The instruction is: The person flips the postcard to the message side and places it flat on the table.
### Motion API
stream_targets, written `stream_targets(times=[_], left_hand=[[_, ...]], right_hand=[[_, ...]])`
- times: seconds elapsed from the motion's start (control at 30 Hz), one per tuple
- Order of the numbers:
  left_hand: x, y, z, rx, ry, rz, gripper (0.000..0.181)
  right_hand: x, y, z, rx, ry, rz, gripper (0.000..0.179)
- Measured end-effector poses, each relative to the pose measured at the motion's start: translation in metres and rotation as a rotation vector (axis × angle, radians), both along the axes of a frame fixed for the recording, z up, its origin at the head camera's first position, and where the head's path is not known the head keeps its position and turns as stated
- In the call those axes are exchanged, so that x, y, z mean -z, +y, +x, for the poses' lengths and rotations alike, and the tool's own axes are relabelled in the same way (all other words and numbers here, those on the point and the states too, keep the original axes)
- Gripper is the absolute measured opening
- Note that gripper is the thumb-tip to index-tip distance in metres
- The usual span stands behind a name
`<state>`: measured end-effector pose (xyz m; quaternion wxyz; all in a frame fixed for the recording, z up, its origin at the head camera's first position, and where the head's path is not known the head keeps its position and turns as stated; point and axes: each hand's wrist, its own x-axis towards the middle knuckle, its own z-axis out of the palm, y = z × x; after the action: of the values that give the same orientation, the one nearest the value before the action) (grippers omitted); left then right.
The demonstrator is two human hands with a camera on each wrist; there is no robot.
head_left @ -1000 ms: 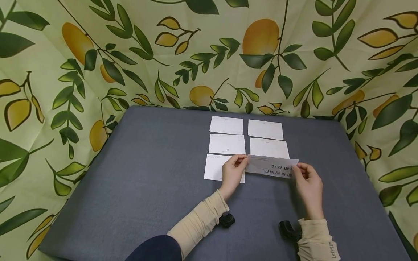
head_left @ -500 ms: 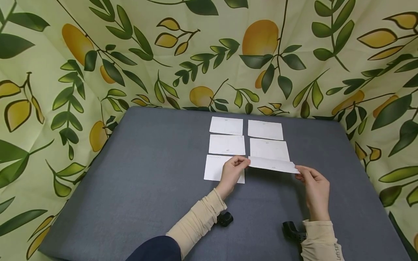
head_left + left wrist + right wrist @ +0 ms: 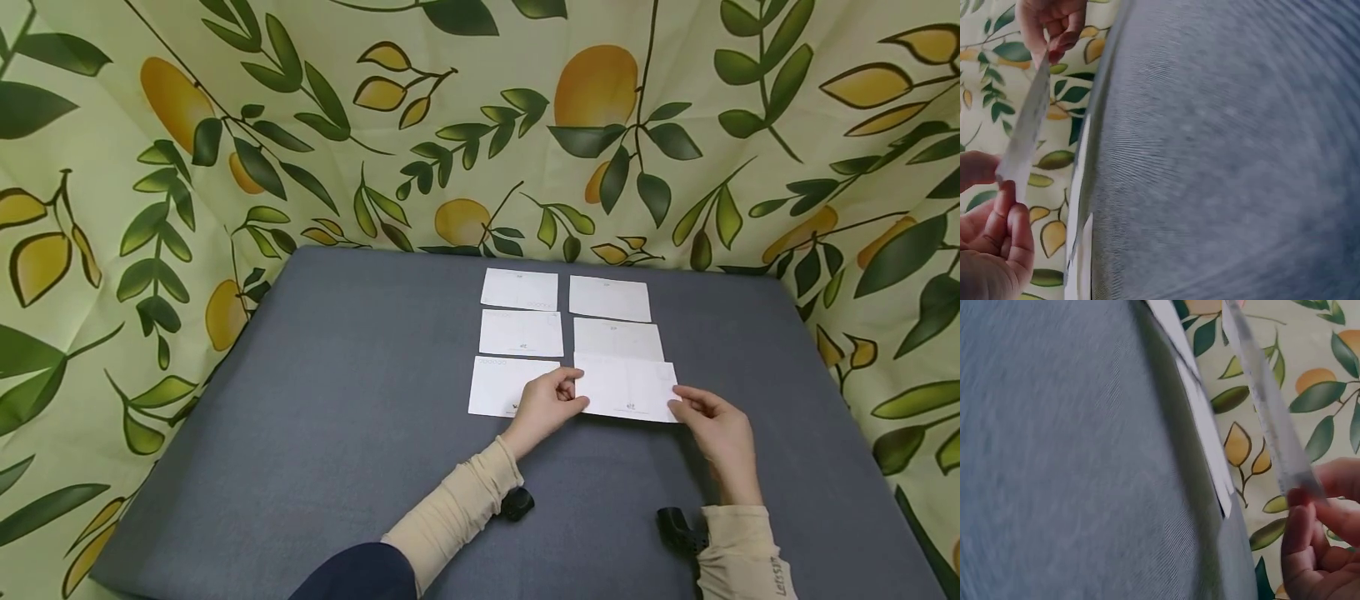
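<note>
A white paper card (image 3: 626, 387), its printed side up with a small mark near the front edge, is held between both hands just above the table. My left hand (image 3: 546, 404) pinches its left edge, and my right hand (image 3: 720, 433) pinches its right edge. In the left wrist view the left hand's fingers (image 3: 1007, 215) grip one end of the card, seen edge-on. The right wrist view has the right hand's fingers (image 3: 1300, 525) on the other end. The card's back edge overlaps another white card (image 3: 618, 337) lying behind it.
Several white cards lie in two columns, among them a back left card (image 3: 519, 288), a back right card (image 3: 609, 298), a middle left card (image 3: 521, 332) and a front left card (image 3: 495, 387) partly behind my left hand. A grey table (image 3: 360, 400) stands against a leaf-and-fruit patterned cloth (image 3: 465, 108).
The held card has turned over: handwriting faced up a second ago, and now the side with small print does. Both hands have shifted slightly, the right one outward.
</note>
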<state>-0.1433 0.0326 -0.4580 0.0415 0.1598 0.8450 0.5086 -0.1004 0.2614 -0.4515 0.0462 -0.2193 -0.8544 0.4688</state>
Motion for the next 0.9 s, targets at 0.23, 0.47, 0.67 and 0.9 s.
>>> stream_targets(times=[0.23, 0.47, 0.67, 0.9], left_hand=[[-0.003, 0.007, -0.004, 0.075, 0.168, -0.371, 0.035], [-0.002, 0.013, -0.005, 0.109, 0.219, -0.525, 0.020], [-0.001, 0.017, -0.007, 0.110, 0.219, -0.576, 0.015], [-0.001, 0.021, -0.003, 0.126, 0.235, -0.627, 0.015]], right_hand=[[-0.004, 0.002, -0.003, -0.202, -0.080, 0.268, 0.037], [-0.004, 0.002, -0.008, -0.259, -0.112, 0.311, 0.037], [0.000, 0.004, -0.012, -0.294, -0.145, 0.323, 0.038], [0.004, 0.002, -0.013, -0.310, -0.168, 0.356, 0.036]])
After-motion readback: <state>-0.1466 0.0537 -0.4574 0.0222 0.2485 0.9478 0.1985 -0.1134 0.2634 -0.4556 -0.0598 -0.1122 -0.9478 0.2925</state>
